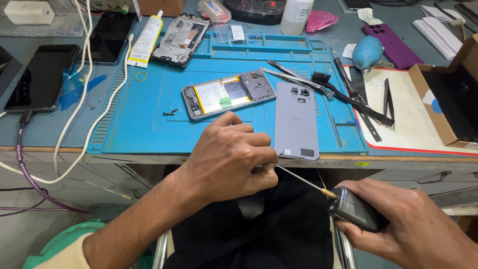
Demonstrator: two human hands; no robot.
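1. While the opened smartphone (pixel 228 94) is lying face-down at the centre of the blue repair mat (pixel 149 129), both hands are working below the desk edge, at the 6 o'clock side of the mat.
2. The right hand (pixel 413 224) is closing around the grey handle of a precision screwdriver (pixel 348 206), gripping it firmly so that the thin shaft is pointing toward 10 o'clock.
3. The left hand (pixel 229 159) is curling into a loose fist, its fingertips pinching the tip of the shaft; this grip appears to be steadying or seating the bit, though the tip itself is hidden.
4. The detached grey back cover (pixel 296 119) is lying just beside the phone, at its 4 o'clock, overhanging the mat's near edge, probably set aside to keep the internals exposed.
5. Two small dark screws (pixel 170 112) are resting on the mat at the phone's 9 o'clock, apart from the tools so they stay findable.
6. A black brush (pixel 343 94), tweezers (pixel 387 102) and a blue dust blower (pixel 367 52) are lying at 2 o'clock, near the right hand's side.
7. A glue tube (pixel 146 40) and a second phone frame (pixel 180 40) are sitting at 11 o'clock, well apart from the working area.
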